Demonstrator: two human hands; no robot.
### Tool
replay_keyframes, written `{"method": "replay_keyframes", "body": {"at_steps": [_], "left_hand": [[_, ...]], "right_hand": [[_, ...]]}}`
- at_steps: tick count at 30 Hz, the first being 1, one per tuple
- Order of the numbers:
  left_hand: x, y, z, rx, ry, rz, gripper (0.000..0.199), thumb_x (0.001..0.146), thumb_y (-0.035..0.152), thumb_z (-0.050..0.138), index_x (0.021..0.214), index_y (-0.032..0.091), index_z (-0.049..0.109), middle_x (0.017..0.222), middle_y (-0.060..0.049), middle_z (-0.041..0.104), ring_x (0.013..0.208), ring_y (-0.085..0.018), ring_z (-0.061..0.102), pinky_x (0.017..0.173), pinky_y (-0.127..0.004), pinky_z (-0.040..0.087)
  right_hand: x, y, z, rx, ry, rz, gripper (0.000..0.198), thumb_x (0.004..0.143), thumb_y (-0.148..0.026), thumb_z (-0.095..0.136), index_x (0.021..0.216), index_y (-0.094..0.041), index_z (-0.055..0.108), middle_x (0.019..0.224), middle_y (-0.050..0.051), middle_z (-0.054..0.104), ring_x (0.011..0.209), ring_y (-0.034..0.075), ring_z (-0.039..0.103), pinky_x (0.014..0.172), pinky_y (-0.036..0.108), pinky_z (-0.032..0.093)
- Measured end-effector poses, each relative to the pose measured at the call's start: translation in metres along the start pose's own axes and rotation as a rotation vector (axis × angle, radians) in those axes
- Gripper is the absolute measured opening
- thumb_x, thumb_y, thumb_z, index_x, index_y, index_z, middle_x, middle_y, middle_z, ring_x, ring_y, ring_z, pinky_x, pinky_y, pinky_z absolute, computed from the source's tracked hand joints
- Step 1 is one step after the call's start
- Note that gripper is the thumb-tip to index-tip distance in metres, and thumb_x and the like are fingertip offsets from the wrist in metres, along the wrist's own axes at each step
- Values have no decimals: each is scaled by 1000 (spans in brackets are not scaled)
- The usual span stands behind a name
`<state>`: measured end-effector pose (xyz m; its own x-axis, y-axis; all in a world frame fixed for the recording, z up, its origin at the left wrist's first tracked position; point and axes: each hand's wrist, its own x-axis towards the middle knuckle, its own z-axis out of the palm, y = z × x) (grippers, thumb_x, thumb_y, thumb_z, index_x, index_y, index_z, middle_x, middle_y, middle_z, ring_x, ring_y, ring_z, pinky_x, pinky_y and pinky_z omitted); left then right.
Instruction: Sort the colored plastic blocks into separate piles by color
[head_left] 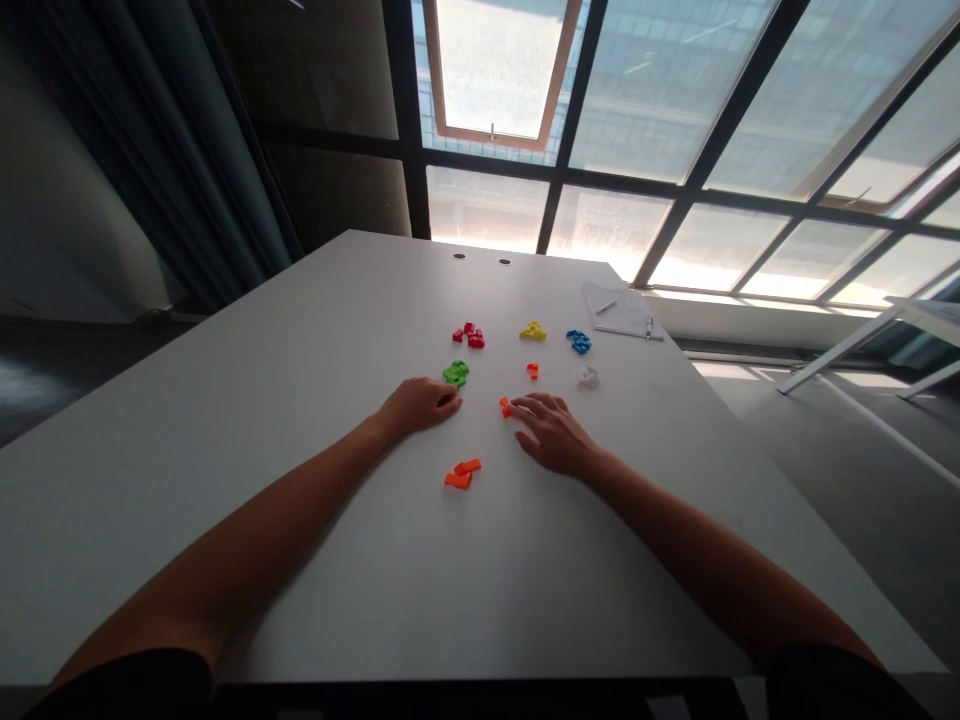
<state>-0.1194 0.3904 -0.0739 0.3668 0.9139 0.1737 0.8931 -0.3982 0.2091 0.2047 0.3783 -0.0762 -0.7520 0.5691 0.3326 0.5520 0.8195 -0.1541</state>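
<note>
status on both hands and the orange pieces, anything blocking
Right hand open, fingers at an orange piece. Left hand curled beside green pieces. Near orange pile uncovered, nothing seen blocking it.

Pretty plain black short-sleeve getup: left sleeve (142,685) lower left of frame, right sleeve (832,685) lower right. Forearms (262,535) bare, left hand (420,404) and right hand (553,432) too.

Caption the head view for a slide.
Right hand at an orange block, left hand near green blocks, on a white table.
</note>
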Motion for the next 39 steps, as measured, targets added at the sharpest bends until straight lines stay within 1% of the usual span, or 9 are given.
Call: {"method": "replay_keyframes", "body": {"at_steps": [3,6,10,13,20,28,31,35,39], "left_hand": [[1,0,1,31,-4,4,42,98,51,46,71,24,61,72,-5,68,66,-21,60,60,-32,30],[2,0,1,39,-5,-5,41,98,51,47,71,23,61,73,-5,68,67,-21,60,60,-32,29],[2,-1,2,30,10,-2,41,98,50,47,71,23,61,72,-5,67,66,-22,59,61,-32,29],[2,-1,3,30,14,2,41,98,50,47,71,23,61,72,-5,66,66,-21,58,60,-33,27],[3,0,3,58,-1,-2,40,98,49,46,71,23,60,72,-5,67,66,-21,58,58,-33,24],[1,1,0,53,-7,-4,41,98,50,45,71,23,60,71,-4,66,66,-21,58,59,-33,26],[1,1,1,58,-10,1,41,99,50,46,71,23,60,72,-4,67,66,-21,58,59,-32,26],[1,0,2,63,9,7,41,99,49,46,72,23,61,73,-5,68,66,-21,59,59,-33,25],[0,1,1,56,25,18,41,100,50,47,71,23,61,72,-4,68,66,-21,60,59,-33,26]], "right_hand": [[4,10,0,-75,-104,138,60,106,-40,52,161,-17,46,161,17,50,146,37,43,117,55,36],[9,13,-2,-138,-182,225,69,107,-49,45,167,-15,35,170,16,38,153,37,33,121,54,30],[17,14,-2,-221,-191,288,69,108,-52,40,166,-15,37,171,16,35,157,37,26,124,55,24],[23,17,1,-278,-169,321,67,108,-51,40,163,-15,41,170,17,37,157,38,25,124,55,21],[26,23,8,-298,-121,383,63,108,-50,43,160,-14,46,166,20,42,153,37,32,123,54,23],[23,28,9,-230,-100,414,65,106,-47,49,163,-16,42,173,18,29,152,40,33,122,57,28],[20,27,7,-182,-40,315,60,105,-42,53,159,-16,49,169,19,36,152,39,35,121,57,29],[12,3,4,29,59,-39,41,108,-36,54,144,-21,64,147,15,64,143,30,50,120,52,35],[6,-37,2,251,25,-340,36,106,-37,60,139,-23,66,133,10,73,133,26,59,116,48,40]]}}
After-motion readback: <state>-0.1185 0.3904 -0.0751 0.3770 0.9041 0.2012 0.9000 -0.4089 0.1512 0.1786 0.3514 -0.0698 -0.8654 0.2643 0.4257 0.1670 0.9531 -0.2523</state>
